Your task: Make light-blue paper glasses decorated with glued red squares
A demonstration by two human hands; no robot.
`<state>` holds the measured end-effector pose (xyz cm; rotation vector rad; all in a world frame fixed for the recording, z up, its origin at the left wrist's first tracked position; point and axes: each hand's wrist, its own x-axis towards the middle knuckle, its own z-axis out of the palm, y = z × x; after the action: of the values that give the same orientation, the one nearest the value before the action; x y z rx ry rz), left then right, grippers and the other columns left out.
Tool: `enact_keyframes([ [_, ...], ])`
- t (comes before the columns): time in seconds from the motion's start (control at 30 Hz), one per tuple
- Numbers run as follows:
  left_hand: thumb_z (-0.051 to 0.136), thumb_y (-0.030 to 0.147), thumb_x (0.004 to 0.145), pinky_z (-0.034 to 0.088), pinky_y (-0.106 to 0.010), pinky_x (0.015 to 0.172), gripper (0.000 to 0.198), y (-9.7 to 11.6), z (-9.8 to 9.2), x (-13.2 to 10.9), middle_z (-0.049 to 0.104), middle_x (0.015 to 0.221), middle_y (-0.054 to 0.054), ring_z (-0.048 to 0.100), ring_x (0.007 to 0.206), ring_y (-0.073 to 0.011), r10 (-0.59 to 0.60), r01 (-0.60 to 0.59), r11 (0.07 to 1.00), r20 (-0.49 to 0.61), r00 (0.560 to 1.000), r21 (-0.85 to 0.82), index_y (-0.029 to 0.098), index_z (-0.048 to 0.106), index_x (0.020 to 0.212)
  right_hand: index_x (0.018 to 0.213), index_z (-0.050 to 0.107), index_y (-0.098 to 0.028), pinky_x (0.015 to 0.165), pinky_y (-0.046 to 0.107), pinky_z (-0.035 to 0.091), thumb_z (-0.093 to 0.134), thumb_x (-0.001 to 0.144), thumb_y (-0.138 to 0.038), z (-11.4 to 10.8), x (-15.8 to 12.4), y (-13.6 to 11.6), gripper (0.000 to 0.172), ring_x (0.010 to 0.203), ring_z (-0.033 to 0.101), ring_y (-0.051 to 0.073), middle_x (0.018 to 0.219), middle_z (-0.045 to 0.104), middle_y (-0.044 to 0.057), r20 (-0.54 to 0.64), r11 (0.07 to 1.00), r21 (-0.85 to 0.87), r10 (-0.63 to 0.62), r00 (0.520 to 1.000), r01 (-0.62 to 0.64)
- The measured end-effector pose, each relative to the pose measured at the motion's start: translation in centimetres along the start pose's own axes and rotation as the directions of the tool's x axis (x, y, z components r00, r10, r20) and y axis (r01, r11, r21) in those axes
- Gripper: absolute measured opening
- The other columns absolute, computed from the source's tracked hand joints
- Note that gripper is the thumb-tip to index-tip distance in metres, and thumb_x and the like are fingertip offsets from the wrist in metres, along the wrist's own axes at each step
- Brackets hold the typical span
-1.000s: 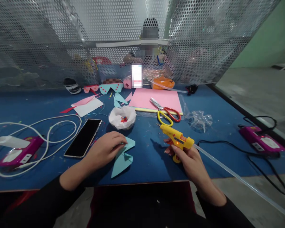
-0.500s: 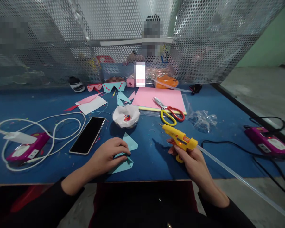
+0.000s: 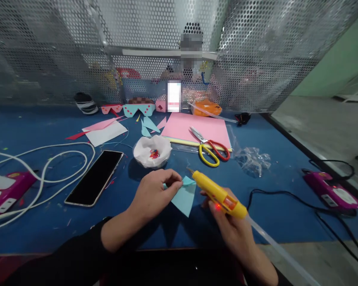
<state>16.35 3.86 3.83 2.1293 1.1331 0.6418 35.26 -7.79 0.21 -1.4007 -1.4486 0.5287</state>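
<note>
My left hand [image 3: 156,192] pinches a light blue folded paper [image 3: 185,198] near its upper edge, lifted off the blue table. My right hand [image 3: 231,222] is wrapped round a yellow glue gun [image 3: 219,194] with a red light on its side. The gun's nozzle points up and left, close to the top right corner of the paper. A long clear glue stick [image 3: 277,244] trails from the gun's back toward the lower right. Behind the paper stands a bowl [image 3: 152,153] lined with white, holding small red and blue bits.
Left: a black phone [image 3: 95,178], white cable and purple power strip [image 3: 13,194]. Behind: scissors [image 3: 210,145] on pink sheets [image 3: 179,125], paper masks [image 3: 139,110], an orange bag [image 3: 207,108]. Right: crumpled clear plastic [image 3: 253,159], another purple strip [image 3: 331,188], a black cord.
My left hand has raised the blue paper off the table and moved right. The glue gun has come left and down, its nozzle now close to the paper. The view has shifted slightly.
</note>
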Motion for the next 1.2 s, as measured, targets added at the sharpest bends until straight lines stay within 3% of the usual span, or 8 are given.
enact_keyframes([
  [0.2,0.061,0.033,0.083,0.05,-0.031,0.062,0.022,-0.33,-0.68,-0.21,0.078,0.08,-0.003,0.066,0.068,-0.018,-0.179,0.194,0.961,0.091,0.98,-0.198,0.022,0.078,0.088,0.103,0.059,-0.023,0.065,0.027,0.052,0.053,0.096,-0.022,0.02,-0.39,0.05,0.01,0.075,0.065,0.016,0.085,0.065,0.002,0.084,0.993,-0.09,-0.067,0.994,0.075],
  [0.57,0.065,0.037,0.08,0.047,-0.027,0.055,0.019,-0.09,-0.58,-0.04,0.077,0.073,0.001,0.063,0.061,-0.0168,-0.291,0.297,0.915,0.064,0.955,-0.274,0.025,0.079,0.083,0.097,0.059,-0.025,0.054,0.025,0.048,0.057,0.091,-0.022,-0.28,-0.18,-0.07,0.007,0.059,0.061,0.014,0.076,0.064,-0.001,0.124,0.99,-0.109,-0.073,0.99,0.087],
  [1.2,0.065,0.035,0.081,0.049,-0.029,0.057,0.016,-0.42,-0.56,-0.3,0.076,0.074,0.001,0.066,0.063,-0.0172,-0.239,0.235,0.955,0.004,0.971,-0.182,0.029,0.08,0.083,0.105,0.054,-0.025,0.055,0.028,0.049,0.054,0.093,-0.021,-0.4,-0.42,0.14,0.012,0.063,0.06,0.015,0.081,0.062,0.001,0.17,0.983,-0.153,-0.075,0.983,0.102],
])
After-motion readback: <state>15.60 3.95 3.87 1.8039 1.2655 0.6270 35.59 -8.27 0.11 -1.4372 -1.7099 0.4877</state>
